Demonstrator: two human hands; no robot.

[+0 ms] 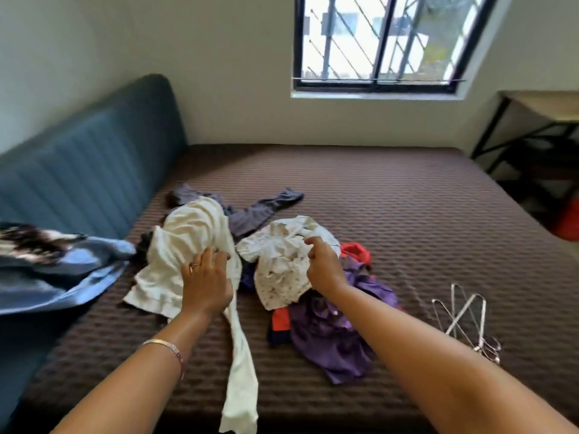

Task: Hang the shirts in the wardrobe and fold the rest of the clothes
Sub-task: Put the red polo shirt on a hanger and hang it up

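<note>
A heap of clothes lies on the brown mattress (pixel 391 198). My left hand (pixel 206 283) grips a cream-white garment (pixel 188 236) whose long leg trails toward the front edge. My right hand (pixel 322 264) pinches a white patterned shirt (pixel 282 261) near its top edge. Under that shirt lie a purple garment (pixel 332 336) and a red piece (pixel 357 250). A grey-purple garment (pixel 257 211) stretches behind the pile.
Several metal hangers (pixel 466 321) lie on the mattress at the right. A blue patterned cloth (pixel 56 264) sits blurred at the left by the teal headboard (pixel 94 164). A black-framed side table (pixel 539 130) stands at the far right under the window (pixel 385 42).
</note>
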